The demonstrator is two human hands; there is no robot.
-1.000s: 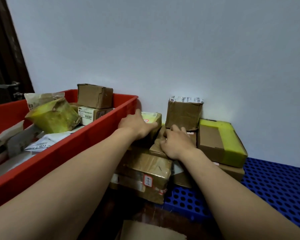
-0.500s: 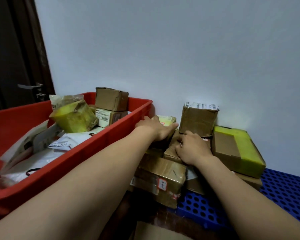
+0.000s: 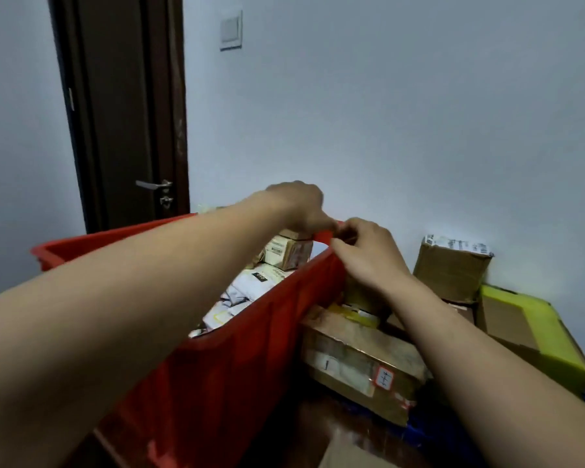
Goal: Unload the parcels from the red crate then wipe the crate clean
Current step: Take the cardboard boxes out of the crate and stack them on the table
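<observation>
Stacked parcels [image 3: 362,359] just beside red crate [image 3: 233,366]

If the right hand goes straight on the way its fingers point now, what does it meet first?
Most likely the red crate's rim at its far corner; the right hand's fingertips look almost on it, but depth is unclear.

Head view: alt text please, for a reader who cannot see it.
Two bare hands meet at the far corner of a red crate, the left hand over a small brown box inside, the right hand at the rim. More parcels lie in the crate; taped cardboard boxes sit beside it.
</observation>
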